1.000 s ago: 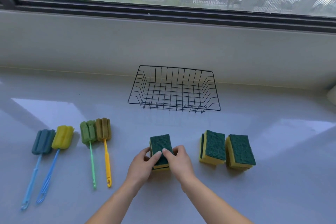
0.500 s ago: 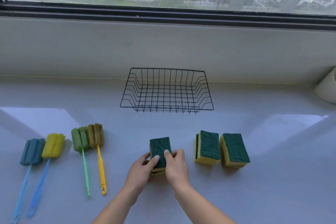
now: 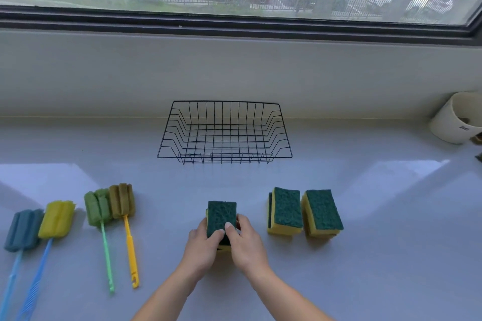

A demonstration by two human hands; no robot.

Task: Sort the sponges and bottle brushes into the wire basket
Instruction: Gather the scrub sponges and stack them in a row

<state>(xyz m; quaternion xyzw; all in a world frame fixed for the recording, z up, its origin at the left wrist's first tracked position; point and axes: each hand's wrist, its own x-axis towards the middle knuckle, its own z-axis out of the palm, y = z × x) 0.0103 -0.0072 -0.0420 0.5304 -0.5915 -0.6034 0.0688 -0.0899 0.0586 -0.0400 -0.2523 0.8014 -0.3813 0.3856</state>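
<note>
Both hands are closed on one thing: the left hand (image 3: 202,242) and the right hand (image 3: 243,242) clasp the near end of a yellow foam sponge block with a dark green scouring top (image 3: 221,216), fingers curled round its sides and thumbs on the green face. It looks like more than one sponge stacked, and whether it rests on the pale grey glossy surface (image 3: 365,268) or is just lifted off it cannot be told. Beyond the hands, well apart from them, the black wire basket (image 3: 224,157) stands empty at the back of the surface. Four foam-headed bottle brushes with long plastic handles lie to the left: teal (image 3: 23,229), yellow (image 3: 56,219), green (image 3: 97,206) and olive-brown (image 3: 121,202). A white ceramic mug (image 3: 453,122) sits at the far right. Two more green-topped yellow sponge stacks (image 3: 285,211) (image 3: 323,212) stand side by side, near the right hand. The main risk seems to be the grip. Soft foam squeezed only at its near end may bow, so a lower sponge could slide out or the stack could shear on the way up. A low carry could also snag the foam on the basket's front wires, and a wide right elbow could topple the neighbouring stacks.
</note>
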